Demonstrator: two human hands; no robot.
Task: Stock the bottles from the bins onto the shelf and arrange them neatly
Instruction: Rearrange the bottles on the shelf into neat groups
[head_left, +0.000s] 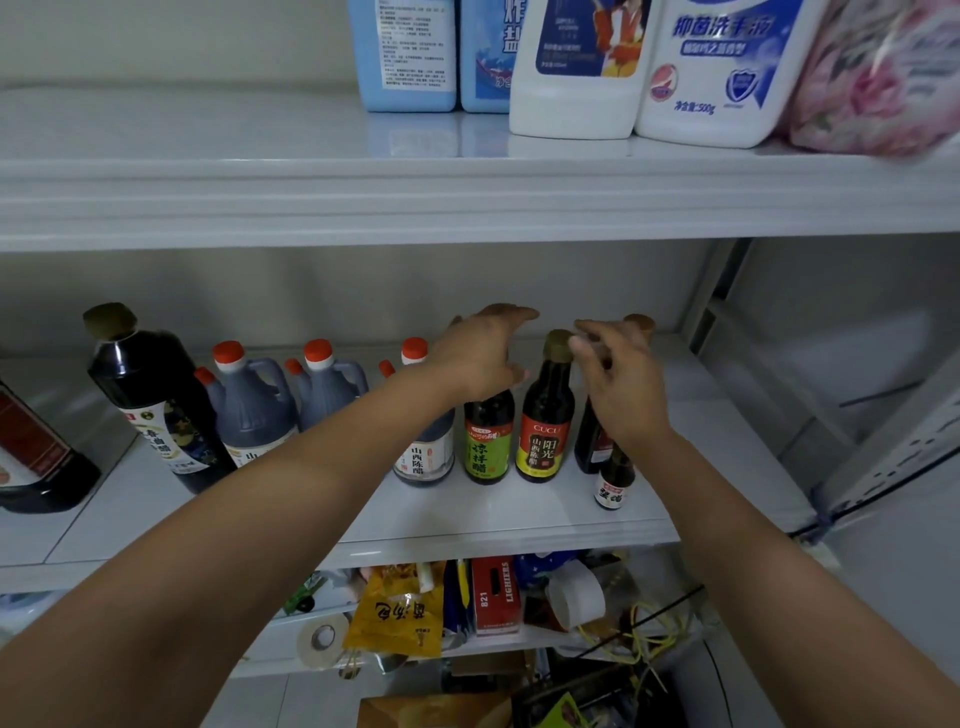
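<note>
On the middle shelf (519, 514), from the left of the frame, stand dark bottles (150, 405), orange-capped jugs (254, 400), a green-label bottle (487, 441), a red-label bottle (544, 431) and a small bottle (614, 483). At centre the left hand (478, 353) hangs spread over the green-label bottle's hidden neck. Just right of it, the right hand (623, 384) is loosely curled and grips nothing, fingertips (579, 343) beside the red-label bottle's cap (558, 344).

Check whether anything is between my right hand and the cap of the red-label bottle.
Nothing visible does. The right hand is at the cap of the red-label bottle, its fingers by the cap's right side. The left hand is over the green-label bottle, left of that gap.
</note>
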